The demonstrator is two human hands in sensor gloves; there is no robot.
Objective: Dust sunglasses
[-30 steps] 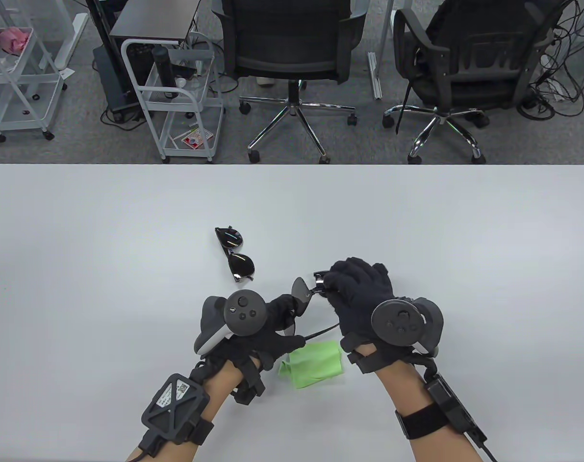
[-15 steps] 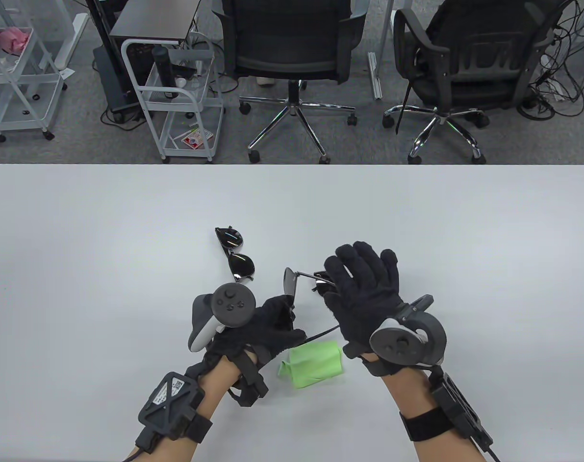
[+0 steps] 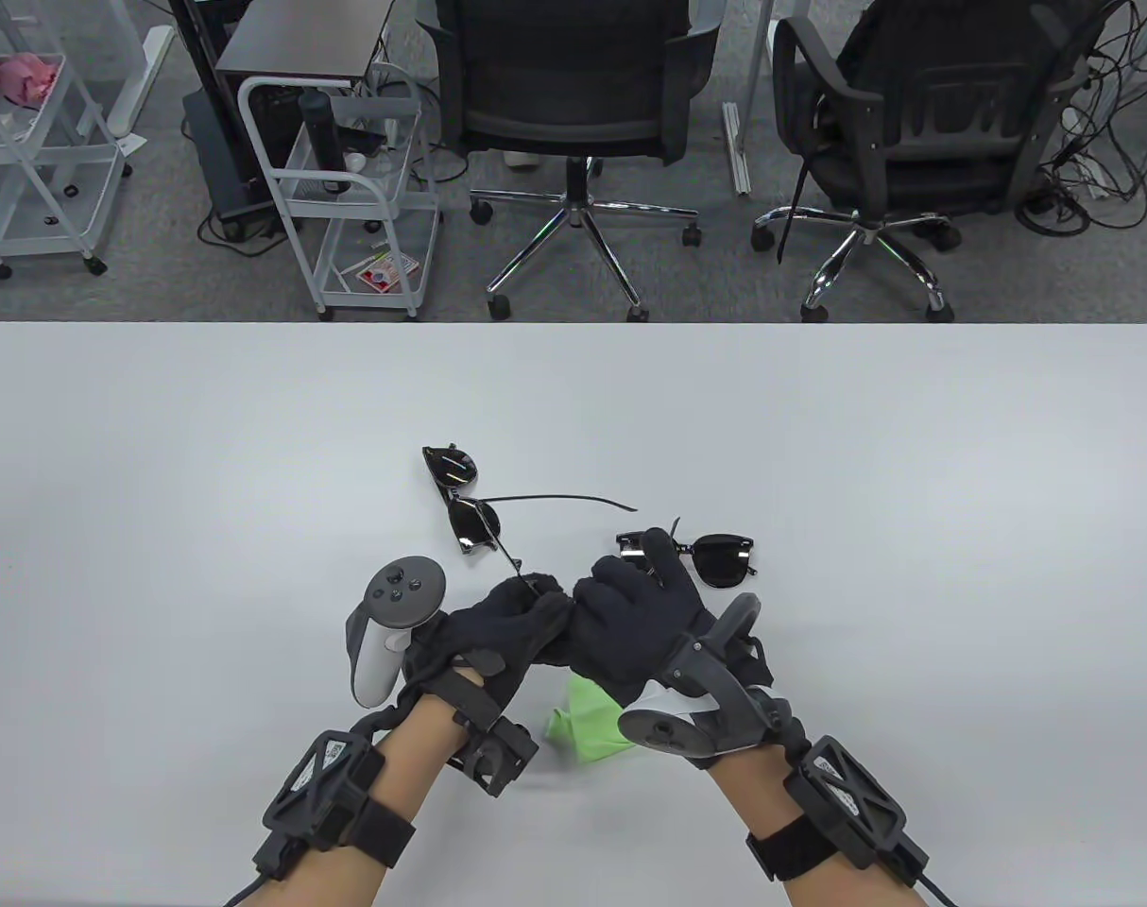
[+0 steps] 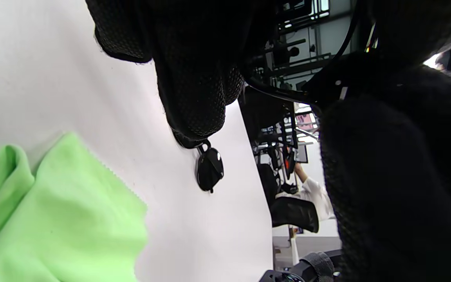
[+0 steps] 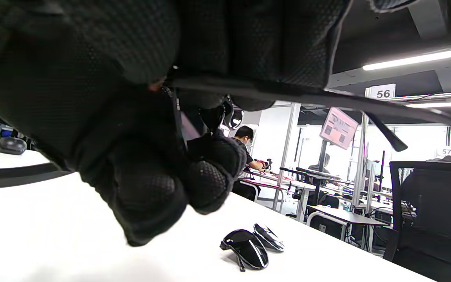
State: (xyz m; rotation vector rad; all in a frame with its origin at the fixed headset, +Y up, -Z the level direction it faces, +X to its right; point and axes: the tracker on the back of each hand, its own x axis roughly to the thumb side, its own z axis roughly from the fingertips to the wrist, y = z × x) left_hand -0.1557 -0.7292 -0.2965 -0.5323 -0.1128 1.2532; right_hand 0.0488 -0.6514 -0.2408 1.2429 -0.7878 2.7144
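While gripped mid-frame by both hands (image 3: 573, 614), thin-framed sunglasses (image 3: 555, 498) above white worktop (image 3: 158, 453); chairs (image 3: 573, 104) at top.

Your hands (image 3: 573, 619) wear matt black knit gloves, finely meshed on the fingertips (image 5: 206, 184). The sunglasses (image 3: 462, 496) lying folded have glossy dark lenses that catch highlights, in shiny black plastic-looking frames. The green cloth (image 4: 53, 211) looks soft and matt with a pinked edge. The surface (image 3: 158, 453) is smooth, matt and pale.
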